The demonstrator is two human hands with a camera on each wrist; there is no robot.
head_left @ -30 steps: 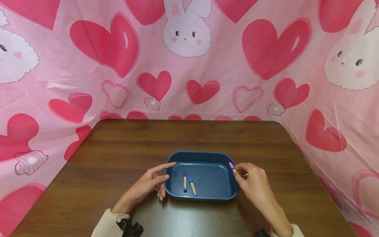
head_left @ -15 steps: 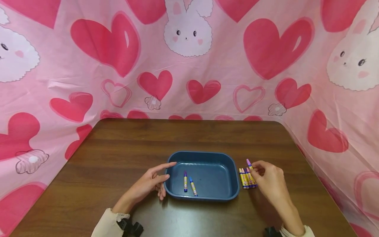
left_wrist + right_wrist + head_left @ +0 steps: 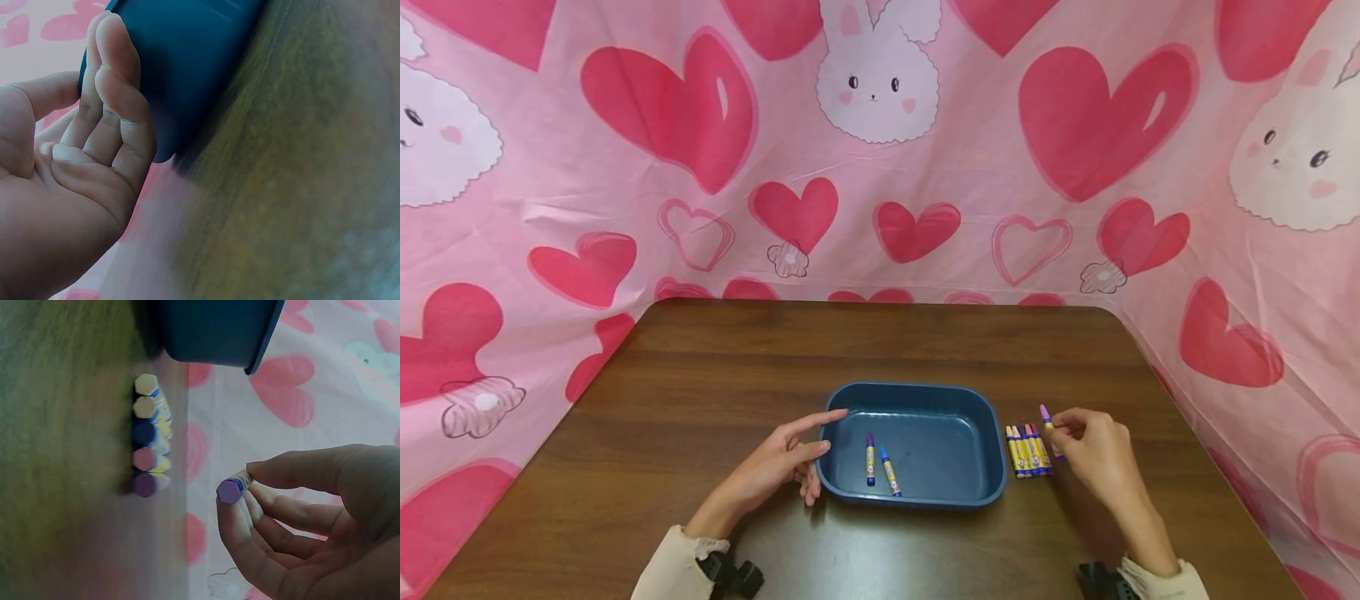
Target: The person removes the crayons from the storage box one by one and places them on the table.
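A dark blue tray point(image 3: 917, 502) with raised walls stands on the table. My left hand point(image 3: 775, 463) rests at its left end, index finger stretched over the rim and thumb at the edge; the left wrist view shows this hand point(image 3: 94, 137) against the tray's outer wall. Inside lie a purple crayon point(image 3: 870, 461) and a blue crayon point(image 3: 891, 473). To the tray's right, my right hand point(image 3: 1101, 454) pinches a light purple crayon point(image 3: 1047, 417) between thumb and fingers. Its hexagonal end point(image 3: 229, 492) faces the right wrist camera. Left of that hand, several crayons point(image 3: 1028, 454) lie side by side.
The brown wooden table point(image 3: 737, 342) reaches back to a pink cloth point(image 3: 970, 167) printed with hearts and rabbits, which also hangs along both sides. The crayon row sits close beside the tray's right wall.
My right hand has moved right with the light purple crayon, from the tray's right rim past the crayon row, uncovering that row. My left hand and the tray have stayed put.
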